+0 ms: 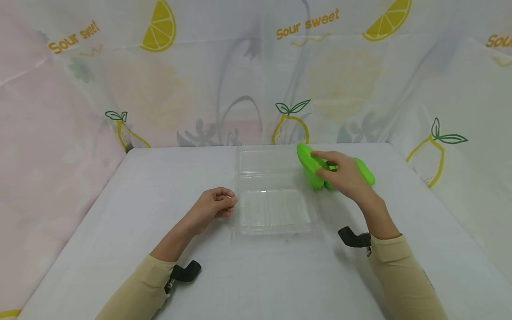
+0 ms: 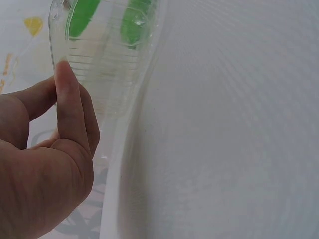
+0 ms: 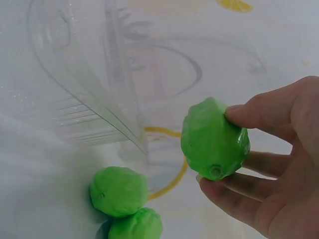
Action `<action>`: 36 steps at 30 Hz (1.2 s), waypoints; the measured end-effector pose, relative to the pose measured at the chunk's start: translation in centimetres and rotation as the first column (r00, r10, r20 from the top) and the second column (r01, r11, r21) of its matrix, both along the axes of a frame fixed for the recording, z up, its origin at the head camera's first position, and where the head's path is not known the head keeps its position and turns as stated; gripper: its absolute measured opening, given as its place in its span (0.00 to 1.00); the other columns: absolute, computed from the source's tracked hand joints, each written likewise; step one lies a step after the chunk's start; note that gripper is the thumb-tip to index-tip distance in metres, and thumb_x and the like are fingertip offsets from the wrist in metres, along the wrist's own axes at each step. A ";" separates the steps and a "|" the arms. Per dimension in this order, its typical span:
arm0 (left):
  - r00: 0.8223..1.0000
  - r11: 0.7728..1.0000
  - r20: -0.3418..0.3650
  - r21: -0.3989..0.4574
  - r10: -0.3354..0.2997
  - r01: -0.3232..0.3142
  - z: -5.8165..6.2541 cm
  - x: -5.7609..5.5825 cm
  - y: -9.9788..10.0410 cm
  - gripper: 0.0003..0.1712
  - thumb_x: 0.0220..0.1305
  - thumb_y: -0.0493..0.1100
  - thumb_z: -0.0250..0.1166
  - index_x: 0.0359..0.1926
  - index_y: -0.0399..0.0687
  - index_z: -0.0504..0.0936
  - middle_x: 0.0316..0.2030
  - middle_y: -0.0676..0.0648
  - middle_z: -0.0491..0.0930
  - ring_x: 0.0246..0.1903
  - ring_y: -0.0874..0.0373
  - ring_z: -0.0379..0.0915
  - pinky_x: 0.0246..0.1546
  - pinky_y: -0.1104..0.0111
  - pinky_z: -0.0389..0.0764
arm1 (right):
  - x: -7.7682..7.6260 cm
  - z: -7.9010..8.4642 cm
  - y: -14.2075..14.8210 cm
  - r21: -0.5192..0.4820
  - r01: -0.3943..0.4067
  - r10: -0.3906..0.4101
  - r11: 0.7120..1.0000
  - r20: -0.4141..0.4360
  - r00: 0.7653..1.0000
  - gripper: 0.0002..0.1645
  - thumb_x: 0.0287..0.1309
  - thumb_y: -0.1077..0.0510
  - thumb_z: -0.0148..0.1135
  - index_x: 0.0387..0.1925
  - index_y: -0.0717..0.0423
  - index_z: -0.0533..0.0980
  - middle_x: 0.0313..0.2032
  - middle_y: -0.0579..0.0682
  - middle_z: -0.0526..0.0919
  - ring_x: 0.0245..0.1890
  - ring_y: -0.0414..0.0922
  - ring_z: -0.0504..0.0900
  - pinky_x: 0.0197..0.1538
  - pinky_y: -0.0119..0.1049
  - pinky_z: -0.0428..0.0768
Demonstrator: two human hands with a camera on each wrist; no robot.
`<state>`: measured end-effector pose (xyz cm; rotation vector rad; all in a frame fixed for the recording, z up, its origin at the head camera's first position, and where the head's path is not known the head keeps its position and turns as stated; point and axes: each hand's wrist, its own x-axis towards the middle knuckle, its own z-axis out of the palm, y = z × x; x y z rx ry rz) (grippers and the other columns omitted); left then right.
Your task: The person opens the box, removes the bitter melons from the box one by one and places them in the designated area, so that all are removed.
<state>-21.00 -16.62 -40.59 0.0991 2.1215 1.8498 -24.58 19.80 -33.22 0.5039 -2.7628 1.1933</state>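
Note:
A clear plastic clamshell container [image 1: 276, 229] lies opened flat, its lid toward the back. My left hand [image 1: 214, 205] is at its left edge, thumb and fingertips pinching the thin rim [image 2: 53, 42]. My right hand [image 1: 346, 173] grips a bright green, elongated, lumpy vegetable [image 3: 212, 142] between thumb and fingers, raised above the table just right of the container. Two similar green vegetables [image 3: 119, 191] lie below it on the table; in the head view the right hand partly covers one of them [image 1: 365, 171].
A white cloth covers the table [image 1: 172, 173]. Behind it hangs a curtain [image 1: 224, 66] printed with lemons and lettering, and more cloth closes in both sides. Black wrist-worn mounts [image 1: 187, 271] stick out from both sleeves.

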 end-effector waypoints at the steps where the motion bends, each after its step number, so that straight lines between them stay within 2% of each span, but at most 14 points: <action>1: 1.000 1.000 -0.001 -0.001 0.001 -0.001 0.0 0.0 0.0 0.17 0.69 0.40 0.62 0.52 0.33 0.72 0.34 0.48 0.80 0.30 0.65 0.77 0.34 0.76 0.83 | 0.0 0.1 0.2 0.006 0.014 -0.014 1.000 -0.007 1.000 0.28 0.63 0.59 0.62 0.65 0.48 0.74 0.66 0.54 0.75 0.59 0.59 0.79 0.57 0.51 0.79; 9: 1.000 1.000 -0.004 -0.006 0.002 -0.002 0.1 0.0 -0.1 0.17 0.69 0.40 0.62 0.53 0.33 0.72 0.36 0.47 0.80 0.31 0.65 0.77 0.35 0.76 0.84 | 0.5 1.3 1.6 0.030 0.086 -0.085 0.996 -0.033 0.996 0.28 0.65 0.56 0.61 0.66 0.45 0.73 0.67 0.55 0.74 0.60 0.61 0.77 0.54 0.53 0.79; 17: 1.000 1.000 0.001 -0.005 0.005 -0.005 0.0 0.0 -0.1 0.17 0.69 0.40 0.62 0.52 0.33 0.72 0.35 0.48 0.80 0.31 0.65 0.77 0.35 0.76 0.84 | 0.4 1.5 3.3 0.026 0.137 -0.135 0.990 -0.067 0.989 0.28 0.66 0.55 0.59 0.67 0.46 0.72 0.68 0.57 0.72 0.61 0.64 0.75 0.52 0.55 0.79; 25: 1.000 1.000 0.008 -0.013 0.011 -0.011 0.0 -0.1 0.0 0.17 0.69 0.40 0.62 0.52 0.33 0.72 0.34 0.48 0.80 0.30 0.64 0.77 0.35 0.76 0.84 | 0.0 0.7 5.3 0.033 0.223 -0.221 0.974 -0.058 0.974 0.29 0.67 0.52 0.59 0.68 0.45 0.71 0.69 0.57 0.71 0.63 0.64 0.73 0.41 0.36 0.75; 36: 1.000 1.000 0.010 -0.011 0.012 -0.012 -0.1 -0.1 0.1 0.16 0.69 0.40 0.62 0.52 0.33 0.72 0.33 0.48 0.80 0.30 0.65 0.77 0.34 0.76 0.84 | -0.3 0.1 7.6 0.012 0.319 -0.318 0.948 -0.063 0.946 0.28 0.68 0.53 0.57 0.67 0.49 0.72 0.69 0.61 0.70 0.64 0.66 0.71 0.28 0.24 0.70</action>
